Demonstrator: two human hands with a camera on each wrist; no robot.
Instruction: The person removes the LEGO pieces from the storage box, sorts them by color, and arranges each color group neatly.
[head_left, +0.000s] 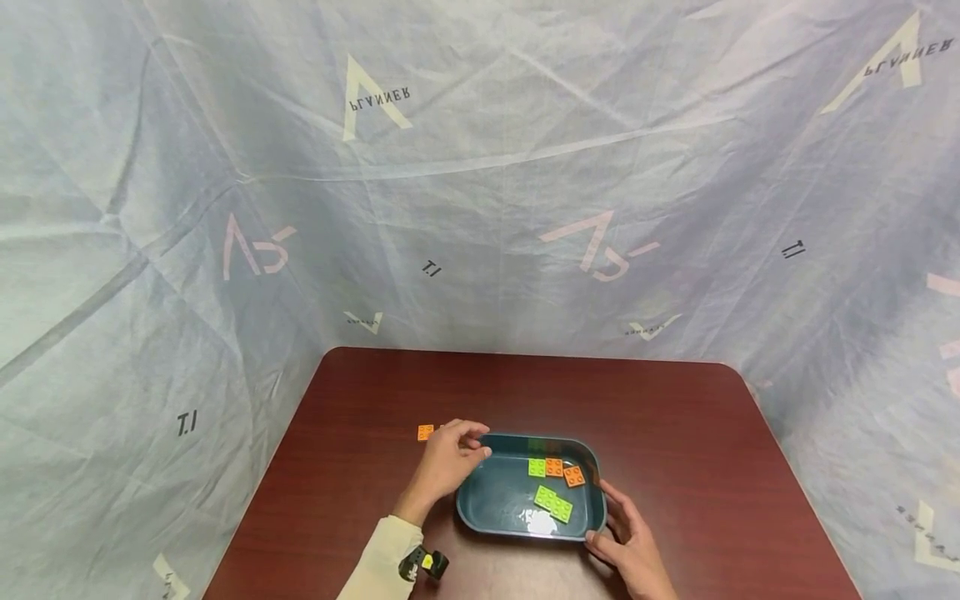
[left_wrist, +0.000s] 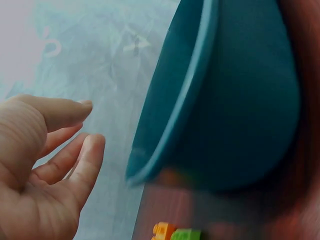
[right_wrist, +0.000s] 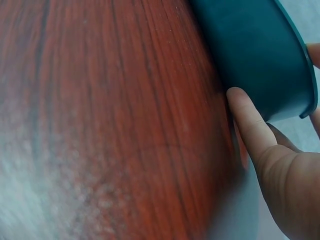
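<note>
A dark teal tray (head_left: 495, 532) sits on the table, with several green toy bricks (head_left: 537, 467) and orange toy bricks (head_left: 573, 476) in its right half. My left hand (head_left: 446, 462) hovers by the tray's left rim, thumb and fingertips apart and nothing between them; the left wrist view shows that gap in the left hand (left_wrist: 55, 165) too. At the tray's right end my right hand (head_left: 633, 537) holds the corner, thumb on the near side and fingers along the right side. In the right wrist view, the right hand (right_wrist: 280, 160) touches the tray's outer wall (right_wrist: 260, 60).
Beyond the left hand an orange brick (head_left: 425, 432) lies on the table, and another is partly hidden by the fingers. In the left wrist view a green brick (left_wrist: 186, 234) stands beside an orange one. Grey printed sheeting (head_left: 480, 250) hangs around the dark red table (head_left: 675, 417).
</note>
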